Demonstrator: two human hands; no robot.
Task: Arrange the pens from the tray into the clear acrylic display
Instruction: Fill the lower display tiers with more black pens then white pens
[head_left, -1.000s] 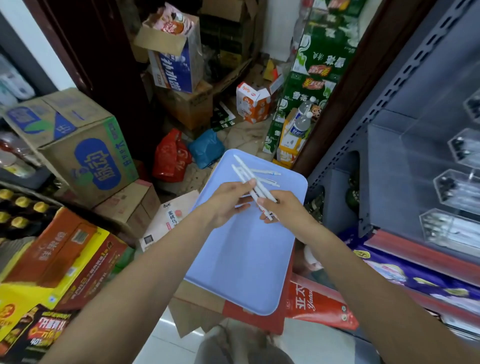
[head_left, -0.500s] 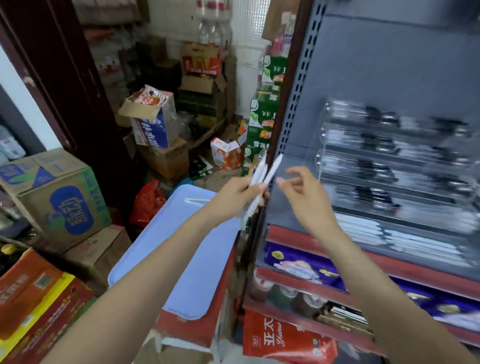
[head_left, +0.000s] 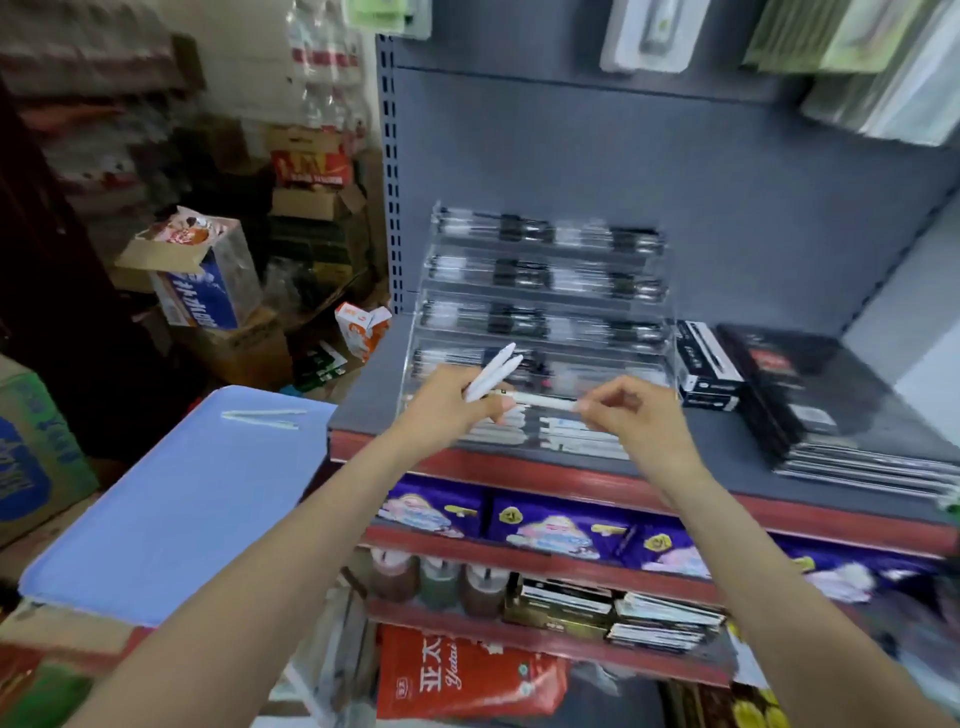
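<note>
At the far left, a flat pale-blue plastic tray (head_left: 171, 499) rests on stacked cartons beside the shelving, with a couple of slim white pens (head_left: 262, 417) left lying near its far edge. Moving right, the left hand (head_left: 447, 410) is clenched around a small bundle of white capped pens (head_left: 491, 371), their tips angled up and away toward the display. Between the two hands a single white pen (head_left: 543, 400) lies roughly level; the right hand (head_left: 631, 421) pinches its right end between thumb and fingers (head_left: 597, 402), while its left end sits at the left hand, and whether that hand also grips it cannot be told. Directly behind the hands, the clear acrylic tiered display (head_left: 545, 306) stands on the dark grey shelf (head_left: 753, 447), its upper tiers filled with dark-and-clear pens and its lowest front tier holding white ones. To its right lie black boxed packs (head_left: 706, 366). These pens look light, stiff and smooth, so they will likely slide against each other in a loose bundle; a pinch at one end is enough to draw one out, but holding near the middle should give better control when laying it flat into the front tier, where a dropped pen could roll.
</note>
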